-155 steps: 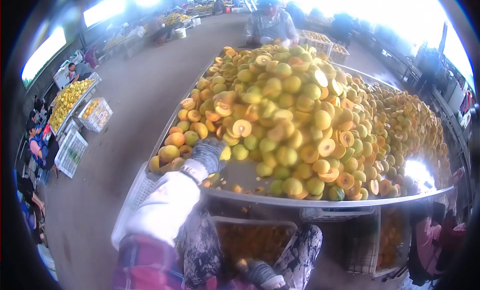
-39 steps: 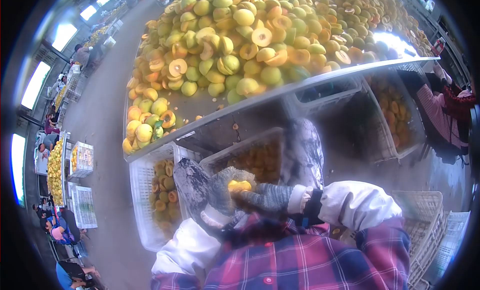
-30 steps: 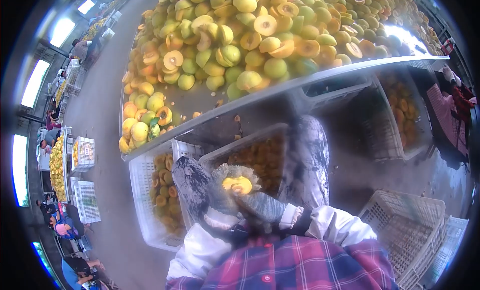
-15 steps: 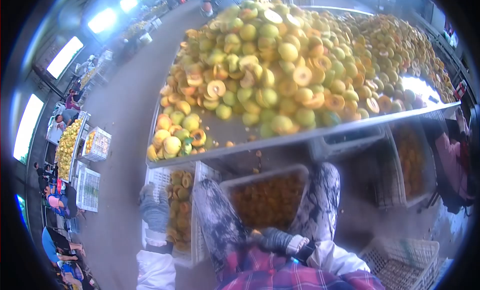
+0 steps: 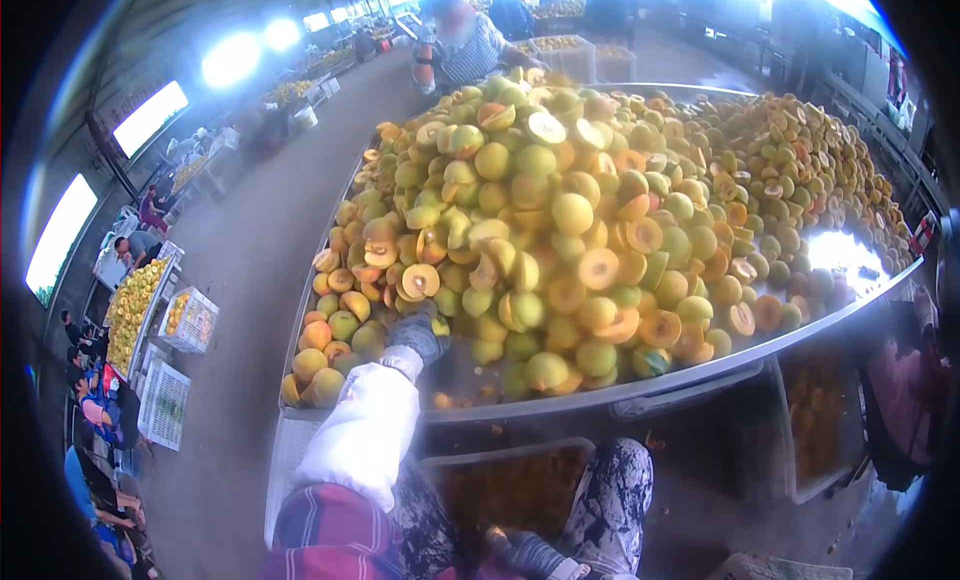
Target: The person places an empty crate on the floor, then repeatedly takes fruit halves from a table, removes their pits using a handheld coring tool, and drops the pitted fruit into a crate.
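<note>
My left hand (image 5: 418, 332), in a grey glove, reaches to the near left part of a big heap of yellow-green fruit (image 5: 535, 220), many of them halved. Its fingers are bent against a yellow-green fruit (image 5: 440, 325) at the heap's edge. My right hand (image 5: 528, 554), also gloved, rests low over my lap with its fingers closed; what they hold is too small and dark to make out. The heap lies on a metal-edged table (image 5: 600, 394). Between my knees stands a crate of fruit (image 5: 505, 485), in shadow.
A white crate (image 5: 285, 470) stands under the table's left corner. Across the table is a person (image 5: 465, 45). A pale crate (image 5: 780, 568) is at the lower right edge, and a seated person (image 5: 900, 400) at the right. More people, crates and fruit tables line the left.
The view has tilted up. My left hand has left the fruit by my right hand, passed over the left crate, and now reaches the heap. My right hand has stayed at my lap.
</note>
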The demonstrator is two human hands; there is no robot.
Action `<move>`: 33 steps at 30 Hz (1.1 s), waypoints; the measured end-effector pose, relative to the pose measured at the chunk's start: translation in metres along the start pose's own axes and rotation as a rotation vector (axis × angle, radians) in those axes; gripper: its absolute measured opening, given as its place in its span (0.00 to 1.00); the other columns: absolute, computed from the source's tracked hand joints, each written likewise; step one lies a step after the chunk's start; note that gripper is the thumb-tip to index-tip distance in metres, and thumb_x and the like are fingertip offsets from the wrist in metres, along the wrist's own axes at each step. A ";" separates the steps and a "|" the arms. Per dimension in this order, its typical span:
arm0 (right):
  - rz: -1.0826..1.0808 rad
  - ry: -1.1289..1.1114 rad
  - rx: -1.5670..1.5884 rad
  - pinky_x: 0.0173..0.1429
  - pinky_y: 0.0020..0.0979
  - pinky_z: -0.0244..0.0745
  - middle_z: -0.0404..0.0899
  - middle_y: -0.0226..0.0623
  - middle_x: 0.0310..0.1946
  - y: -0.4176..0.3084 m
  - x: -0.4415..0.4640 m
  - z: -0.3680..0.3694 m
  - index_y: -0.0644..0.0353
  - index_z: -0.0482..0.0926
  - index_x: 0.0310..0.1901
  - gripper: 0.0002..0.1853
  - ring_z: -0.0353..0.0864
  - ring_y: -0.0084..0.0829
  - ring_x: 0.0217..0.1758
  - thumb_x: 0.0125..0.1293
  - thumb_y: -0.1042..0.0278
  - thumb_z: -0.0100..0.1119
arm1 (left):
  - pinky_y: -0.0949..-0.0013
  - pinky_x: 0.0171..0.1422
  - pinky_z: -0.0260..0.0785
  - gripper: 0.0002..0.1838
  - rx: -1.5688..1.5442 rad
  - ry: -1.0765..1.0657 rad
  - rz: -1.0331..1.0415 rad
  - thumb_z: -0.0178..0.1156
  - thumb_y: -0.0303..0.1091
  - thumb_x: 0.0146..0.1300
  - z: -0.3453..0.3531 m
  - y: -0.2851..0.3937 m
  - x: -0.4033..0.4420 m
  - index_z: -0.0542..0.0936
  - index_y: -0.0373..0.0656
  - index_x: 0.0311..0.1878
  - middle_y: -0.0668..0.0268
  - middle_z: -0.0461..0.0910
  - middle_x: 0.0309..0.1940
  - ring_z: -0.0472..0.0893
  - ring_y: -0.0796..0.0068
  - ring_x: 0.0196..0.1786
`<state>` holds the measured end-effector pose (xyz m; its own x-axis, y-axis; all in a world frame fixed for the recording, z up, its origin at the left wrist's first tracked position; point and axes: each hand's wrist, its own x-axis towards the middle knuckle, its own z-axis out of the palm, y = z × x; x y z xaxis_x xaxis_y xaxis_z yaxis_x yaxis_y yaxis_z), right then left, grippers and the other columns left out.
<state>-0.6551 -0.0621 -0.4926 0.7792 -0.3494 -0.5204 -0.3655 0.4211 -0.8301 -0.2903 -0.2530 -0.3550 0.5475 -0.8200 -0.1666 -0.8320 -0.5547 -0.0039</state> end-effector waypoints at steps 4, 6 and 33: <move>-0.142 0.032 -0.111 0.45 0.48 0.76 0.82 0.57 0.35 -0.029 -0.019 0.007 0.60 0.77 0.53 0.25 0.81 0.58 0.42 0.73 0.45 0.45 | 0.55 0.53 0.75 0.33 -0.027 0.050 0.202 0.64 0.50 0.55 -0.012 0.005 -0.037 0.69 0.46 0.62 0.51 0.81 0.48 0.82 0.50 0.48; -0.136 -0.001 -0.046 0.49 0.39 0.74 0.83 0.49 0.39 -0.022 -0.015 -0.002 0.61 0.77 0.54 0.25 0.80 0.43 0.45 0.74 0.47 0.46 | 0.57 0.44 0.77 0.29 -0.624 -0.021 0.090 0.63 0.48 0.57 0.011 -0.005 -0.044 0.70 0.46 0.60 0.53 0.81 0.44 0.83 0.54 0.40; -0.326 0.396 -0.274 0.49 0.33 0.73 0.81 0.46 0.42 -0.178 -0.079 0.020 0.65 0.76 0.52 0.14 0.80 0.35 0.44 0.74 0.64 0.50 | 0.70 0.44 0.76 0.17 -2.222 -0.018 -0.377 0.57 0.41 0.67 0.038 0.063 -0.284 0.79 0.39 0.52 0.58 0.82 0.38 0.82 0.72 0.41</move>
<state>-0.6413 -0.0929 -0.2994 0.6434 -0.7330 -0.2206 -0.2982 0.0253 -0.9542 -0.5018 -0.0502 -0.3452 0.5952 -0.6788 -0.4301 0.6711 0.1255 0.7306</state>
